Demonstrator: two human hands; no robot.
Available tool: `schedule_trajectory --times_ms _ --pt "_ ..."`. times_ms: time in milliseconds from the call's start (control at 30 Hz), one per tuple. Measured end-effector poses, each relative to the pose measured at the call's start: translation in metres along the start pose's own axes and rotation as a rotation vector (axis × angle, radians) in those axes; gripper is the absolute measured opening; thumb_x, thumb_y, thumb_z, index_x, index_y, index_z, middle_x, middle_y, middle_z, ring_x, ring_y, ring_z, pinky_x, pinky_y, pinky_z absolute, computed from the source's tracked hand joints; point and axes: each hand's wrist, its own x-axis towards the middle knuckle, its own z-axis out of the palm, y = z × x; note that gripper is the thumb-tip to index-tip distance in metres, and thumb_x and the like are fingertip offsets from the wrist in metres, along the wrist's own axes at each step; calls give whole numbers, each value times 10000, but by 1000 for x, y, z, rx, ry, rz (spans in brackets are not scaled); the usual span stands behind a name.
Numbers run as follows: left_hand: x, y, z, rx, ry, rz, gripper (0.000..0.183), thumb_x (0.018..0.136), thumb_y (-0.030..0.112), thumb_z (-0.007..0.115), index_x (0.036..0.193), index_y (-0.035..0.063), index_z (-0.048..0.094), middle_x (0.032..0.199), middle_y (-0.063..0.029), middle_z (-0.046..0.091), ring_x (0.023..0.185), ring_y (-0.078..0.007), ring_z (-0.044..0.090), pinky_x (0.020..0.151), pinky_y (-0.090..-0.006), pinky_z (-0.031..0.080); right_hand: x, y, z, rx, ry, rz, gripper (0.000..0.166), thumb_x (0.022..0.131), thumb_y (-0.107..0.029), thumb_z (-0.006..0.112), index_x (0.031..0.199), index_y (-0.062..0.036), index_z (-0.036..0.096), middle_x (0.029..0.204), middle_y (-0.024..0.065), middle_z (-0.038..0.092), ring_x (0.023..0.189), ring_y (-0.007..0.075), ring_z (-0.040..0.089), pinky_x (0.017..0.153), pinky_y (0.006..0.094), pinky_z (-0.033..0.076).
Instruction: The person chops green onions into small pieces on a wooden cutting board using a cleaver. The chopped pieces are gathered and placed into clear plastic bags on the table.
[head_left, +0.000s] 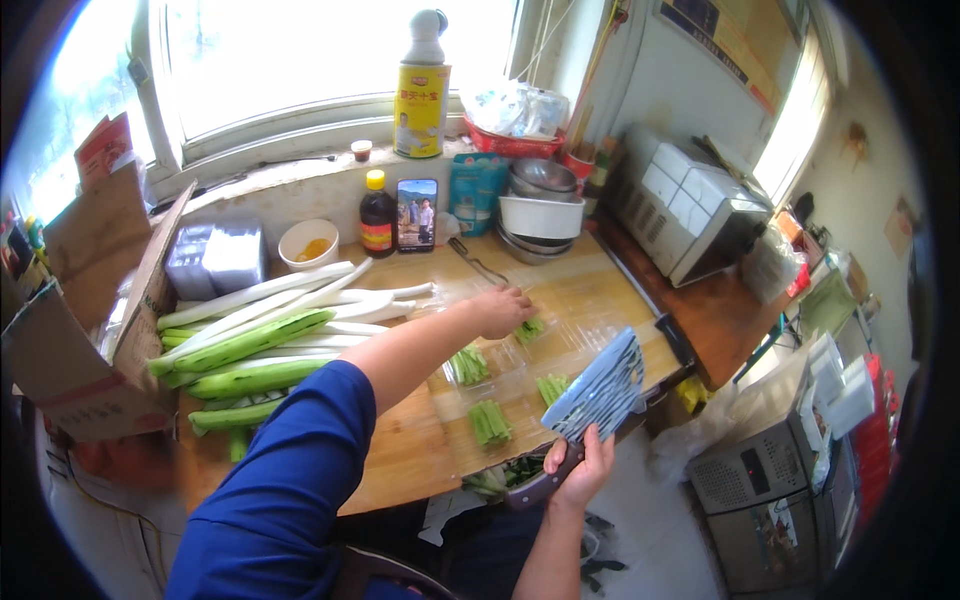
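My right hand grips the dark riveted handle of a cleaver, its broad blade tilted upward past the table's front edge. Reaching across the board, my left hand is over a small bunch of cut green vegetable sticks; its fingertips are partly hidden, so I cannot tell whether it holds any. Further bunches of cut sticks lie in clear plastic trays nearby. One bunch is partly behind the blade. Left of my arm lie long white scallion stalks and peeled green gourds.
A cardboard box and stacked clear containers flank the vegetables. Along the back stand a paper bowl, a sauce bottle, a phone and stacked bowls. A microwave oven is at right.
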Motion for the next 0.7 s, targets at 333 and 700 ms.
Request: schedule_trajectory --times_ms 333,700 --pt "-181 74 -115 -325 389 -107 518 871 205 665 1363 120 526 1244 -129 617 1154 -306 567 987 -417 456 1 2 -3 16 -106 -3 125 1016 -156 421 1081 -55 458 756 88 537 447 144 482 327 260 376" --pt "-479 139 -88 -412 595 -911 242 835 27 678 1075 0 676 1017 -156 689 935 -292 665 835 -340 524 -21 21 6 -117 -454 207 172 1005 -168 461 1070 -10 471 741 115 585 404 171 498 317 286 395"
